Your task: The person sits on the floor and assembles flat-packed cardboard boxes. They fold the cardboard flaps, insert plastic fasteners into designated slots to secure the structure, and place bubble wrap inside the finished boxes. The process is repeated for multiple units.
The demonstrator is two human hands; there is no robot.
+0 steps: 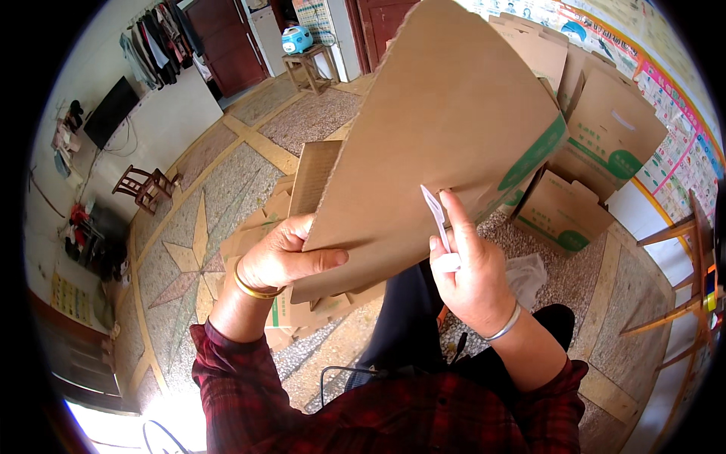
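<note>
Up in front of the chest, the flat cardboard sheet [446,129] is held raised and tilted, well off the floor [189,227]. Left hand [283,257] has its grip clamped on the sheet's lower-left edge, thumb across the face, fingers behind. Right hand [473,276] pinches a small white strip [437,216] against the sheet's lower-right edge, index finger stretched up along it; grip closed on the strip.

To do this step well, I'd judge: keep the left hand firm so the sheet doesn't flex, hold the strip square to the edge w/ the fingertip pressing flat, and don't let the curved top sag fwd.

Counts:
- 1 sheet in hand.
- 1 white strip.
- 2 bracelets: gold on left wrist [253,290], silver on right [503,327].
- Approx. 3 made-up cartons [563,216] w/ green print stacked at right; more behind, can't count exactly.
- A pile of flat cardboard blanks [314,178] on the floor below; no. unclear.
- 1 small wooden chair [144,185] far left.
</note>
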